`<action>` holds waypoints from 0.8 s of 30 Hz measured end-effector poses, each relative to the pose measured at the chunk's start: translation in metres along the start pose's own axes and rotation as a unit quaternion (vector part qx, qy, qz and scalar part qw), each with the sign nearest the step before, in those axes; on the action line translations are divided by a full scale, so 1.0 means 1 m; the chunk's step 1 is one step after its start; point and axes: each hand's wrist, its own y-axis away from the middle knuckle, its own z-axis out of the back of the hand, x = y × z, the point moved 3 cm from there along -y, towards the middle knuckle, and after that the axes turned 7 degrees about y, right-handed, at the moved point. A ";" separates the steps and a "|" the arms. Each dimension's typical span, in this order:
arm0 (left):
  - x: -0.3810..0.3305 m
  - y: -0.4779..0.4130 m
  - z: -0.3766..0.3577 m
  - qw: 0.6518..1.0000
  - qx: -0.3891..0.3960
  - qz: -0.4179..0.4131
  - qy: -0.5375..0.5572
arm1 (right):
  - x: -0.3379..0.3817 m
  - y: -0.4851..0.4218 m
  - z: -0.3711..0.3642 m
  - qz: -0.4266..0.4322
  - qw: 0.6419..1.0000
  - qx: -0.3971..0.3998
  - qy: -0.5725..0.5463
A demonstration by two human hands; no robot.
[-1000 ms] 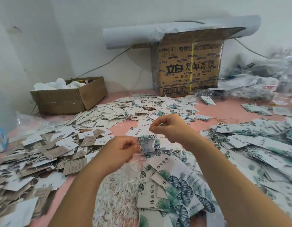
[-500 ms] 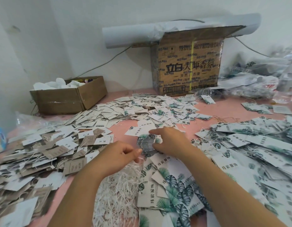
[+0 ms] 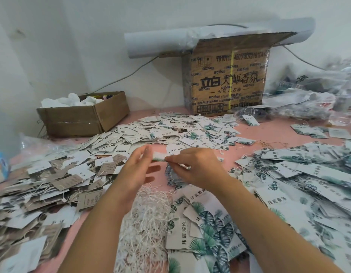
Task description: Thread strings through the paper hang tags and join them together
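Note:
A small white hang tag with a green leaf print (image 3: 158, 156) is held between my two hands above the pink table (image 3: 273, 133). My right hand (image 3: 198, 168) pinches its right end with thumb and fingertips. My left hand (image 3: 138, 170) meets its left end with thumb and index finger, the other fingers spread straight. A dark-patterned bundle of tags (image 3: 171, 175) sits just below my right hand. A heap of white strings (image 3: 149, 217) lies under my left wrist. Large leaf-print tags (image 3: 208, 223) lie under my right forearm.
Piles of small tags (image 3: 170, 133) cover the table's middle, brown and white ones (image 3: 52, 186) the left, large leaf-print ones (image 3: 312, 174) the right. A low cardboard box (image 3: 82, 119) stands back left, a tall printed carton (image 3: 227, 79) at the back, plastic bags (image 3: 300, 103) back right.
My left hand rose from the strings and opened its fingers beside a small tag. My right hand shifted up and right, lifting that tag between the hands.

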 end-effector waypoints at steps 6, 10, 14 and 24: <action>-0.002 -0.005 0.014 0.993 -0.096 -0.031 0.063 | -0.022 -0.003 0.005 -0.243 0.958 0.068 -0.135; -0.002 -0.006 0.015 0.992 -0.105 -0.042 0.055 | -0.061 0.015 0.005 -0.427 0.897 0.108 -0.022; -0.001 -0.005 0.012 0.994 -0.092 -0.056 -0.001 | -0.072 0.036 -0.007 -0.470 0.851 0.220 0.079; -0.002 -0.002 0.008 0.995 -0.075 -0.058 -0.030 | -0.070 0.049 -0.027 -0.459 0.824 0.308 0.127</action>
